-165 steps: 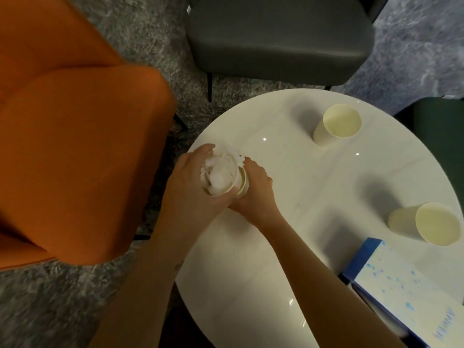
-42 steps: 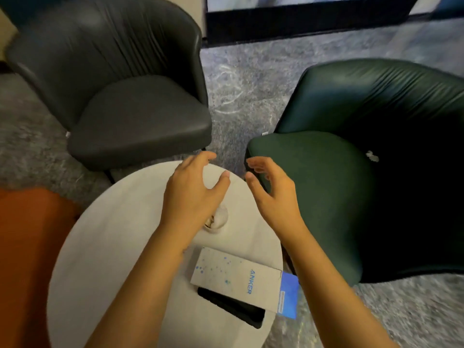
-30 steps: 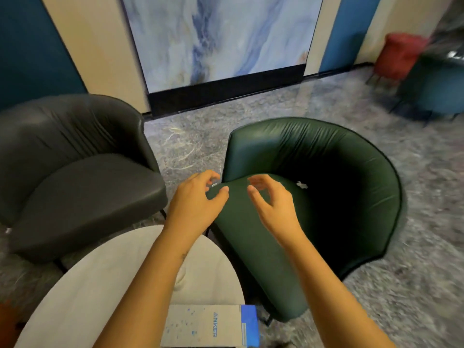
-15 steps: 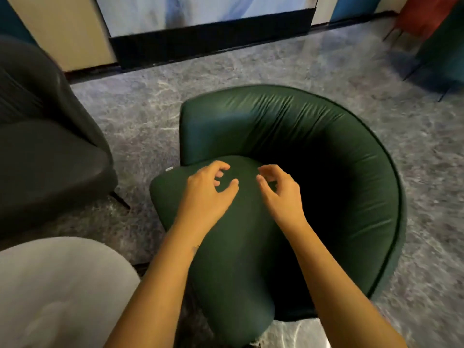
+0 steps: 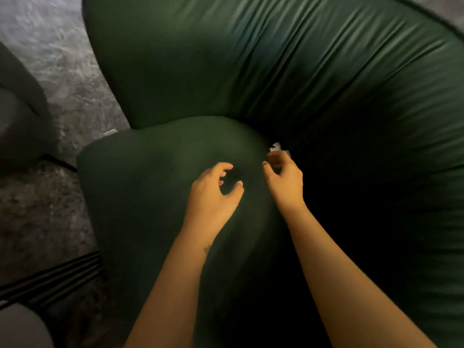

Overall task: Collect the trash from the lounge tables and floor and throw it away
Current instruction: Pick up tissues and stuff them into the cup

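Step in hand: retrieval of one loose piece of trash from the green chair (image 5: 276, 71).

Location of the item: a small white scrap (image 5: 275, 146) lies in the crease where the seat cushion (image 5: 150, 197) meets the backrest, at about 1 o'clock from the cushion's centre. It looks like torn paper or tissue (motion blur prevents a firmer call).

Hand status:
- Right hand (image 5: 285, 180): extended over the rear of the cushion, fingers loosely curved, thumb held apart from them. The scrap sits at 11 o'clock of this hand, just beyond the fingertips (image 5: 274, 156). Contact cannot be confirmed; no pinch is formed.
- Left hand (image 5: 213, 197): at 9 o'clock of the right hand and apart from it, fingers loosely curled over the cushion, holding nothing.

Next move, as judged: advance the right fingertips a little toward 12 o'clock and bring thumb and forefinger together on the scrap. The piece is light and sits in a soft crease, so a careless push may drive it deeper. Lift it clear before withdrawing.

Also noted: a pale fleck (image 5: 110, 132) on the floor (image 5: 62, 84), at 10 o'clock of the cushion; its nature cannot be told.
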### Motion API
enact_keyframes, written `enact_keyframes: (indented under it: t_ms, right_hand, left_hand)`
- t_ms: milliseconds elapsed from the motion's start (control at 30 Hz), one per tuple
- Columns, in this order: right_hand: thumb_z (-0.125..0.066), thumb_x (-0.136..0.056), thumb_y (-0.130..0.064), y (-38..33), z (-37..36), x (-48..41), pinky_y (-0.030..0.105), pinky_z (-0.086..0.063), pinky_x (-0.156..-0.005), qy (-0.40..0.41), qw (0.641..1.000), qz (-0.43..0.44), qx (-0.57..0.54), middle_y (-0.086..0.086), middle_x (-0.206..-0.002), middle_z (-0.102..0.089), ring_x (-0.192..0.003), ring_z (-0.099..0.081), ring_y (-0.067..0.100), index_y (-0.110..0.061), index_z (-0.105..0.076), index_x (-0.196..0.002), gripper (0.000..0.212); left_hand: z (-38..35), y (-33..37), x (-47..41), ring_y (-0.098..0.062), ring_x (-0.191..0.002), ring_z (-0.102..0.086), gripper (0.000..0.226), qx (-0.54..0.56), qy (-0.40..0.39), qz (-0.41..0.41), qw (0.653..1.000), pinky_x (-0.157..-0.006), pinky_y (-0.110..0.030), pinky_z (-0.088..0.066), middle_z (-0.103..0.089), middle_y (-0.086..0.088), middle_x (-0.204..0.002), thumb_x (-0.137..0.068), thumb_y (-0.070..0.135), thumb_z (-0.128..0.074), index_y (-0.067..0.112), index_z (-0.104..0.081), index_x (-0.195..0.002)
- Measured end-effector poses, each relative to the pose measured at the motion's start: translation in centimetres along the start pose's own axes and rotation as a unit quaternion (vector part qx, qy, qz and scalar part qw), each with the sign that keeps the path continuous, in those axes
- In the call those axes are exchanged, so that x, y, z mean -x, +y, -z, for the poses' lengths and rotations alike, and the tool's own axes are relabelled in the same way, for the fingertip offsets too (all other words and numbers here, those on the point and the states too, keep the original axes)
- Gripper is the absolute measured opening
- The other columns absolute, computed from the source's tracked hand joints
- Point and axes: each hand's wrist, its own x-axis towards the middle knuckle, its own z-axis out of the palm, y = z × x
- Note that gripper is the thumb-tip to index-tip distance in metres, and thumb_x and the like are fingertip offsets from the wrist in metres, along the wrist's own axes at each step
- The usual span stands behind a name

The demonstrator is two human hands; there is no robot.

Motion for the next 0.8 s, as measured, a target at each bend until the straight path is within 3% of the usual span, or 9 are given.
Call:
enact_keyframes:
  t_ms: [200,300,467,633,733,800]
  right_hand:
    - [-0.061,-0.083,-0.024,6.4,-3.9,-5.9,0.046,-0.037,-0.098,0.016,0.996,-0.019,0.089,0.009,-0.134,-0.045,-0.121,-0.045,0.029,-0.014,-0.049,-0.126,0.046]
    - [-0.060,-0.085,-0.027,8.1,-5.1,-8.0,0.046,-0.032,-0.102,0.006,0.989,-0.031,0.145,0.005,-0.145,-0.033,-0.127,-0.040,0.028,-0.019,-0.039,-0.136,0.056]
    - [-0.058,-0.088,-0.023,10.3,-6.2,-9.8,0.048,-0.032,-0.105,-0.043,0.986,-0.067,0.148,0.011,-0.146,-0.028,-0.128,-0.039,0.030,-0.018,-0.026,-0.143,0.064]
    - [-0.056,-0.087,-0.013,11.6,-7.1,-10.5,0.037,-0.034,-0.104,-0.023,0.986,-0.088,0.139,0.018,-0.138,-0.035,-0.123,-0.041,0.034,-0.010,-0.044,-0.131,0.045]
    - [-0.055,-0.087,-0.009,11.6,-7.5,-10.3,0.024,-0.035,-0.091,0.013,0.988,-0.080,0.132,0.021,-0.127,-0.046,-0.112,-0.050,0.035,-0.004,-0.056,-0.112,0.026]
    - [-0.058,-0.087,-0.012,10.7,-7.6,-9.5,0.026,-0.038,-0.085,-0.002,0.989,-0.064,0.136,0.020,-0.116,-0.058,-0.104,-0.056,0.032,-0.003,-0.061,-0.106,0.022]
  left_hand:
    - [-5.6,-5.3,-2.3,-0.010,-0.103,-0.054,0.037,-0.031,-0.017,0.030,0.999,-0.080,-0.015,-0.031,-0.055,0.010,-0.109,-0.080,0.030,-0.063,0.028,-0.056,-0.117]
    - [-7.0,-7.1,-2.7,-0.014,-0.107,-0.054,0.040,-0.038,-0.019,0.039,0.998,-0.082,-0.016,-0.033,-0.057,0.004,-0.116,-0.079,0.028,-0.064,0.026,-0.056,-0.118]
    - [-7.8,-8.6,-2.6,-0.016,-0.110,-0.052,0.043,-0.032,-0.019,0.039,0.999,-0.089,-0.018,-0.034,-0.056,0.001,-0.119,-0.079,0.025,-0.065,0.023,-0.055,-0.121]
    - [-7.5,-9.3,-2.3,-0.021,-0.106,-0.054,0.043,-0.043,-0.009,0.026,0.999,-0.091,-0.027,-0.039,-0.057,-0.004,-0.116,-0.079,0.023,-0.065,0.019,-0.056,-0.120]
    - [-7.1,-9.7,-1.5,-0.020,-0.105,-0.054,0.043,-0.039,-0.005,0.021,0.999,-0.092,-0.029,-0.041,-0.057,-0.004,-0.115,-0.079,0.023,-0.065,0.019,-0.056,-0.120]
    - [-6.6,-9.9,-0.9,-0.020,-0.105,-0.054,0.043,-0.035,0.000,0.023,0.999,-0.091,-0.027,-0.040,-0.057,-0.004,-0.115,-0.079,0.023,-0.065,0.018,-0.056,-0.121]
